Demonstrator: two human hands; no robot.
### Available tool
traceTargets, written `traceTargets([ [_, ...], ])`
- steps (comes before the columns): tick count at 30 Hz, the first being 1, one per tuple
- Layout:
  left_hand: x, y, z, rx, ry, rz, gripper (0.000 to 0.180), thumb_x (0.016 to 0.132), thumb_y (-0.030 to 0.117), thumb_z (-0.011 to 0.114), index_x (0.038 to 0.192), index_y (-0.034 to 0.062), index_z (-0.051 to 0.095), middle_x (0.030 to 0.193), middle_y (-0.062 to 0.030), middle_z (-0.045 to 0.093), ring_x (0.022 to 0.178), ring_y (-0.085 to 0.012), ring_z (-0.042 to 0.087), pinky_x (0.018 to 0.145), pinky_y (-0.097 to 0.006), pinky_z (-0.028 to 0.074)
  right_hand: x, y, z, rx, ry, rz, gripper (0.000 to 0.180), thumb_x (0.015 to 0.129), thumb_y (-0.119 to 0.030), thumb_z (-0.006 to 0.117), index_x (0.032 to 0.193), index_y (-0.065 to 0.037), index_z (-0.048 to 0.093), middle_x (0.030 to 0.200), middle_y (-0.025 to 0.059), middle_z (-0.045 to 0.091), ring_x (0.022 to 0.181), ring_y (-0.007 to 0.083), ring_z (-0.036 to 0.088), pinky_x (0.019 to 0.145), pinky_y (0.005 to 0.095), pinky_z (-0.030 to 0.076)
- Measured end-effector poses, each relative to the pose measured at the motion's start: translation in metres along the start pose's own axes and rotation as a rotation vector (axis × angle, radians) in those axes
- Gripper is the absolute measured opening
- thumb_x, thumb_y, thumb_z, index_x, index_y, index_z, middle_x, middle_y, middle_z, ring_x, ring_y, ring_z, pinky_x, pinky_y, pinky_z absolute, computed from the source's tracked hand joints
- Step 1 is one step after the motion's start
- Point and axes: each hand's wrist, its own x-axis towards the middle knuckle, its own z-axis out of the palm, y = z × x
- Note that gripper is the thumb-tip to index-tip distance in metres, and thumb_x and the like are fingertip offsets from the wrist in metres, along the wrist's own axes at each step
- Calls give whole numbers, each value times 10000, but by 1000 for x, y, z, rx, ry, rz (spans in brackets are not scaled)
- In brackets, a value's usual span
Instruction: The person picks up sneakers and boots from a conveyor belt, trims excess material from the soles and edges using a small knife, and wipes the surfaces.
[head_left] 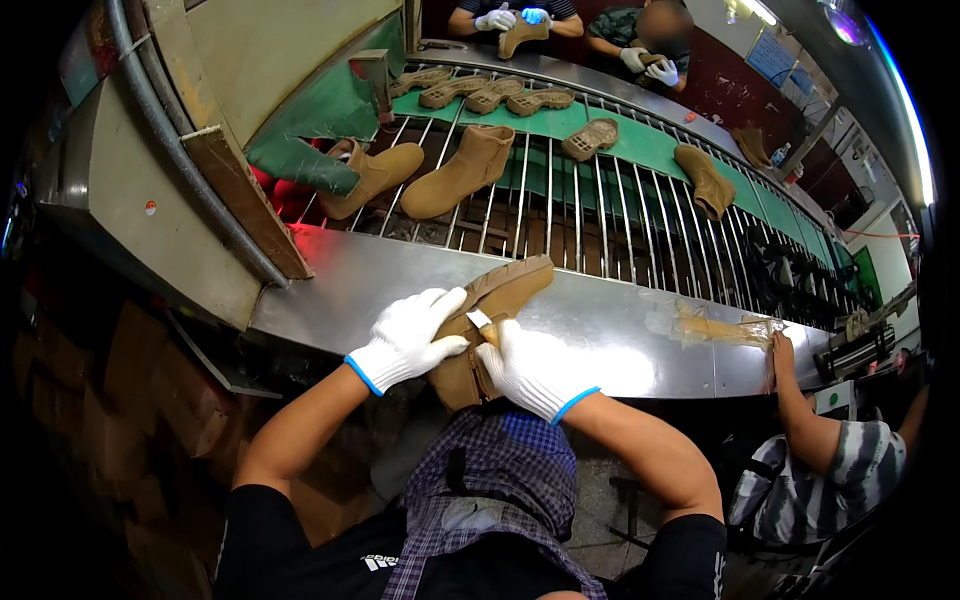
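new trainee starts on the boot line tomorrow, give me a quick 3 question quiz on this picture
1. True or false: both of the person's hands wear white gloves.
2. What do the left hand and right hand hold? A) a loose sole B) a tan boot C) a roll of tape
3. Fill in: the held boot rests on the steel ____, in front of the rack that carries more boots.

Key: 1 true; 2 B; 3 ledge

Bare steel ledge (330,285) open left of my boot (480,330), taped patch (715,328) and neighbour's hand (782,352) crowding right, boots (455,172) on rollers ahead.
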Motion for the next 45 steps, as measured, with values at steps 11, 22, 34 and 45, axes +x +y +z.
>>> traceTargets([
  [11, 11, 0, -14, 59, -112, 47, 671, 949, 424, 791, 1537, 151, 618, 1432, -210, 649, 1267, -424, 668, 1094, -498, 543, 6, 45, -8, -153, 85, 73, 441, 1083, -479, 600, 1199, -55, 630, 919, 217, 786, 843, 409, 778, 744, 515, 619],
  [22, 32, 6, -11, 1, -222, -9, 793, 955, 407, 791, 1604, 57, 500, 1607, -248, 558, 1355, -431, 638, 1132, -477, 527, 3, 68, 48, 531, 107, 217, 566, 1071, -486, 616, 1380, -14, 653, 1103, 237, 791, 1027, 378, 774, 943, 455, 595],
  [34, 35, 21, -25, 137, -283, 41, 663, 992, 381, 736, 1552, 91, 531, 1601, -281, 545, 1159, -479, 712, 996, -507, 590, -6, 49, -22, 188, 428, 66, 435, 1090, -487, 617, 1233, -77, 608, 1009, 202, 766, 856, 418, 767, 768, 498, 625],
  [45, 24, -6, -7, 63, -91, 32, 599, 943, 406, 801, 1382, 36, 628, 1506, -231, 652, 1196, -427, 719, 1037, -493, 579, 7, 68, -2, 118, 507, -80, 385, 1088, -460, 620, 1185, -88, 594, 932, 201, 776, 760, 394, 766, 680, 492, 614],
])
